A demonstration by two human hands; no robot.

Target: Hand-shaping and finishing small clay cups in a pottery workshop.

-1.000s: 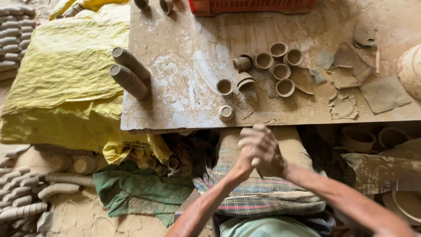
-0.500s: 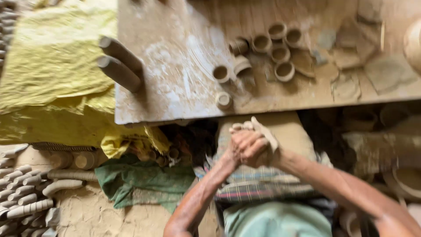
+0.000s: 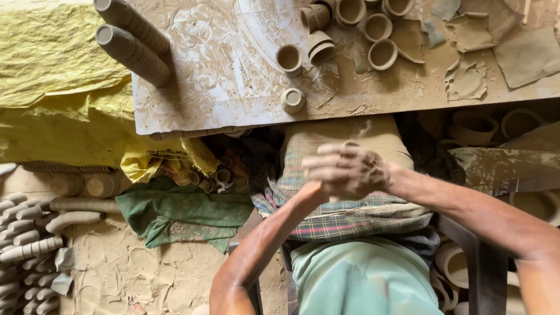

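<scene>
My right hand (image 3: 353,169) lies over my left hand (image 3: 322,189), palms pressed together above my lap and its checked cloth (image 3: 350,219). The hands close on a piece of clay that they cover from view. Just beyond them runs the near edge of a clay-smeared wooden board (image 3: 233,87). Closest on the board is a small clay cup (image 3: 293,99), with another cup (image 3: 290,58) behind it. Several more cups (image 3: 379,29) cluster at the far side.
Two long stacks of cups (image 3: 134,52) lie on the board's left end. Flat clay scraps (image 3: 466,81) lie on its right. A yellow plastic sheet (image 3: 52,87) and a green cloth (image 3: 181,210) sit left, by rows of stacked cups (image 3: 29,245). Clay bowls (image 3: 472,125) sit under the board.
The view has dropped closer over my lap. My hands stay pressed together and have shifted against each other. The pale clay piece that stuck out between them is now covered.
</scene>
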